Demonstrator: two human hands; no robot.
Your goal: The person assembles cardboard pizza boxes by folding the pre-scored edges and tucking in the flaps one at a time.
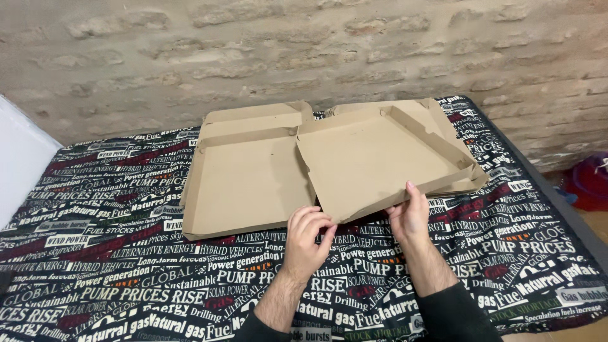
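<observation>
Both hands meet at the near edge of the right box [373, 158], a flat open cardboard box that lies on the cloth [126, 266]. The left hand [308, 244] has its fingers curled over the near corner of this box, and the thumb is hidden, so I cannot tell if it really pinches the edge. The right hand [410, 215] grasps the same edge just beside it, with fingers on top and thumb under the cardboard. This edge is lifted a little from the cloth. The right box overlaps the left box [244, 183], which lies flat, just beyond and to the left of the left hand. Behind both boxes the brick wall [316, 57] stands close, so there is little room on the far side. Toward the person and to both sides of the hands the printed cloth is open.
</observation>
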